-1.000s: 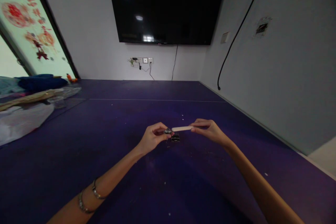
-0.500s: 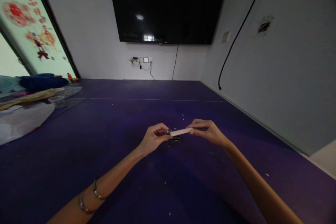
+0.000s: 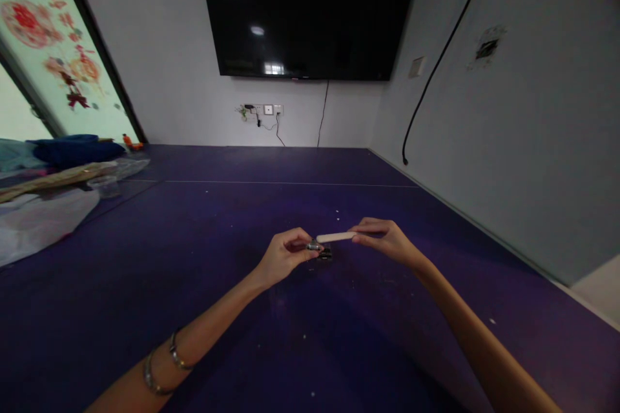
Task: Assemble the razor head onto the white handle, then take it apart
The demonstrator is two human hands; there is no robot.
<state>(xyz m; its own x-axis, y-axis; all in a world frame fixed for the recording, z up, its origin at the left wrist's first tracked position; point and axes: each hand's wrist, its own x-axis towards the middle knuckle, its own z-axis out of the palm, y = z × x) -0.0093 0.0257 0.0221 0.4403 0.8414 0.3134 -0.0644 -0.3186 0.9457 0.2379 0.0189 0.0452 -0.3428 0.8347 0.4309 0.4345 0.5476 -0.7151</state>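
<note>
Dim light; glare — on television [image 3: 314, 19]

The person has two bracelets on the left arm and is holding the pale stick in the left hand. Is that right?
Not quite: the head view shows the pale stick in the right hand, not the left. The two bracelets are indeed on the left arm.

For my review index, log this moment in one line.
left hand: grips small shiny silvery piece | right hand: holds slim pale round-ended stick | rest: small dark boxy object on flat purple surface
</note>
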